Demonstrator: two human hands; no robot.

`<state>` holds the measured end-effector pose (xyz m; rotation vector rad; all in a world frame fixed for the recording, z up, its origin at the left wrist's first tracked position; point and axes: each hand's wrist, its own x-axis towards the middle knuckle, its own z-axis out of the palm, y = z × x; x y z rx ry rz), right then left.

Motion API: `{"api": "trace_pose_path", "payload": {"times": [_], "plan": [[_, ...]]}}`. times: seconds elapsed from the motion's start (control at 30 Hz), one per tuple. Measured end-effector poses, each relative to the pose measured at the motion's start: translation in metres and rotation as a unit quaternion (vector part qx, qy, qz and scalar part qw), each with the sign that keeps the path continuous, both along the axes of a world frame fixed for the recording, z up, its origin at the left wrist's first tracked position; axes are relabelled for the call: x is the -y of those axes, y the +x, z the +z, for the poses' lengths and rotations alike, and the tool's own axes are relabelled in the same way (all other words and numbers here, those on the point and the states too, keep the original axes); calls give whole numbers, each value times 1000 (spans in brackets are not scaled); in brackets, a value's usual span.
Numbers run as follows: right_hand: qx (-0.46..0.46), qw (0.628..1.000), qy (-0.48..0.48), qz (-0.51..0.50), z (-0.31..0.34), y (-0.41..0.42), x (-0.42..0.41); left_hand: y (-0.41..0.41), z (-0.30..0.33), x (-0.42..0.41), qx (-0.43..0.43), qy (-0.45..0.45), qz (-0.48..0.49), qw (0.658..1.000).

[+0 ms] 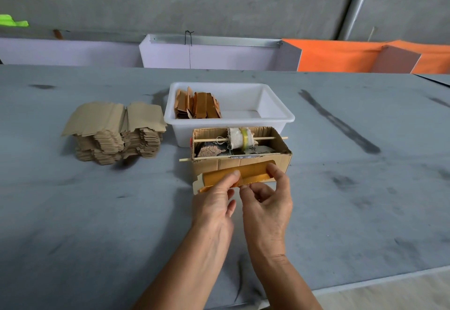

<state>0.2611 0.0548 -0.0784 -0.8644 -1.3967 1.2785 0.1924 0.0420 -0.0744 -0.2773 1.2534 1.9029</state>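
Both hands hold a long, folded orange-brown card piece (250, 173) just in front of a cardboard box. My left hand (215, 202) pinches the piece near its middle with thumb and fingers. My right hand (267, 200) grips its right end, thumb on the front face. The cardboard box (280, 161) holds a roll of tape (239, 138) threaded on a thin wooden stick, plus some rough scraps below. A white plastic tub (277, 112) behind it contains several similar orange-brown folded pieces (197, 105) standing at its left end.
A stack of flat tan card blanks (114, 132) sits on the grey table (97, 212) to the left. A second thin stick (187, 159) juts from the box's left side. Lilac and orange panels stand along the table's far edge before a concrete wall.
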Motion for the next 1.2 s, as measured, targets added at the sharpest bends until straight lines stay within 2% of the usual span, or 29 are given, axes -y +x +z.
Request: {"api": "trace_pose_path", "payload": {"times": [0.17, 0.3, 0.37, 0.63, 0.97, 1.1, 1.2], "plan": [[-83, 991, -98, 46, 5, 0, 0, 1, 2, 2, -15, 16, -1, 1000], [-159, 964, -196, 84, 7, 0, -3, 2, 3, 5, -33, 26, -14, 999], [-176, 957, -212, 85, 8, 0, -3, 0, 4, 7, -39, 26, -32, 998], [-167, 975, -148, 21, 8, -1, -10, 10, -1, 14, -86, 56, -47, 994], [-96, 995, -35, 5, -2, -1, -12, 13, 2, 12, -67, 83, -21, 994], [-69, 997, -20, 8, -4, 2, -16, 11, 3, 12, -72, 75, -11, 994], [-37, 998, 28, -39, -5, 11, -12, 6, 3, 12, -72, 66, 10, 995]]}}
